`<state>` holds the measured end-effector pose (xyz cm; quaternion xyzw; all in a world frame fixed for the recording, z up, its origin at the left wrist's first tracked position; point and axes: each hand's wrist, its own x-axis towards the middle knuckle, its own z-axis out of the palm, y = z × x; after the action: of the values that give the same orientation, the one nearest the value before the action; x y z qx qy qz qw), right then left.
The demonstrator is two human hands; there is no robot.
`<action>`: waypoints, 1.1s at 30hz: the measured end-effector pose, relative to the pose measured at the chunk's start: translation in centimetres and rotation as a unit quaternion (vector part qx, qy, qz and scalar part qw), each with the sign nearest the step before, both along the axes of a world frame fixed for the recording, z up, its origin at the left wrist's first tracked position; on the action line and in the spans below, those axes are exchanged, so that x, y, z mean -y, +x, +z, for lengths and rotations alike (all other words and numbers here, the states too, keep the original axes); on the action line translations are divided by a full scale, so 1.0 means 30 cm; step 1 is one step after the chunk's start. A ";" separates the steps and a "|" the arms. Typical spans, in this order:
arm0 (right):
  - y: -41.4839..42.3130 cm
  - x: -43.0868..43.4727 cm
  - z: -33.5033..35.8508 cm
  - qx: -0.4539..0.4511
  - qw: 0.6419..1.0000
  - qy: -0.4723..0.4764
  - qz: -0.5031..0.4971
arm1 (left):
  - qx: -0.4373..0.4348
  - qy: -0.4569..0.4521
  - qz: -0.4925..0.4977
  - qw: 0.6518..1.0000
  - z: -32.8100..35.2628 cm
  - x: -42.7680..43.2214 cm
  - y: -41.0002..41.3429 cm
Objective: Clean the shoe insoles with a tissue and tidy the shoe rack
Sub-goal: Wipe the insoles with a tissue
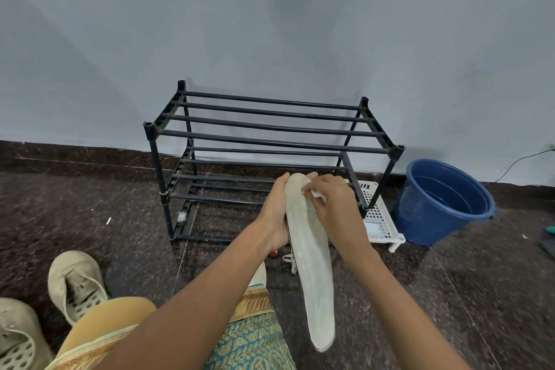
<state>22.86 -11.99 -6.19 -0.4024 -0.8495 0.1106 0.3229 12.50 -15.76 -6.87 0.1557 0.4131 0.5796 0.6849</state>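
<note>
**A:** What am I looking down at from the head camera?

**B:** I'm seeing a long pale insole point(309, 258) being held lengthwise in front of a black shoe rack point(270, 141) with bare bars. The left hand point(277, 213) is wrapping its fingers around the insole's left edge near the far end. The right hand point(333, 207) is pressing down on the upper face there, fingers closed on a small white tissue point(318, 195); only a scrap of it is showing.

**A:** Where is the room to move?

**B:** The dark speckled floor point(90, 213) is lying open to the left of the rack and in front of it on the right. The rack is standing against a pale blue wall point(270, 24), so the back is closed off. To its right, a white perforated tray point(377, 213) is sitting partly under the rack's corner leg, and a blue bucket point(444, 201) is standing just beside that.

**A:** Anything cut off or unclear?

**B:** Two pale shoes point(76, 285) are lying at lower left; the nearer one is being cropped by the frame edge. Something pale with a strap is poking out beneath the insole, mostly hidden; I can't tell what it is. Patterned clothing point(252, 342) is covering the lap at the bottom edge. A dark object with green at the far right edge is too cropped to name.
</note>
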 end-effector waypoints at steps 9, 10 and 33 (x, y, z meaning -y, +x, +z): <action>-0.012 -0.030 0.018 -0.003 1.000 0.023 -0.002 | -0.012 -0.022 0.011 1.000 -0.007 0.000 -0.007; -0.007 -0.027 0.013 0.001 1.000 0.029 0.001 | -0.012 -0.017 0.013 1.000 -0.006 0.002 -0.007; 0.024 0.012 -0.041 0.031 0.997 0.070 -0.001 | -0.024 0.002 0.026 0.999 -0.004 -0.001 -0.008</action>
<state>23.57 -12.35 -7.43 -0.3833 -0.8640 0.0380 0.3242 12.27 -15.72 -7.00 0.1599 0.4323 0.5941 0.6592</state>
